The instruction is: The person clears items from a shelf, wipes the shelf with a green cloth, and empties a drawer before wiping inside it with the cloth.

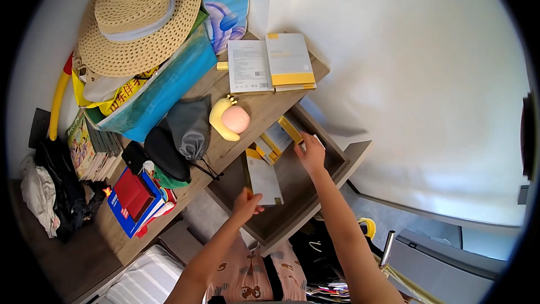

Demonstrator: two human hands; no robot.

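Observation:
Below the desktop, a drawer [301,188] is pulled out. My left hand [246,205] grips the lower end of a white and yellow box [263,179] at the drawer's left side. At the drawer's right side, my right hand [311,155] has its fingers around a white box with a yellow edge [289,129]; the fingertips partly hide it. Another white and yellow box [275,137] lies between the hands, deeper in the drawer. On the desktop above, two white boxes [247,67] with yellow parts lie side by side.
The wooden desktop [256,110] carries a snail figure [229,118], a grey pouch [191,126], a black case [166,152] and a blue book [132,205]. A straw hat [135,11] rests on a blue bag [169,87]. A white wall [405,79] stands at the right.

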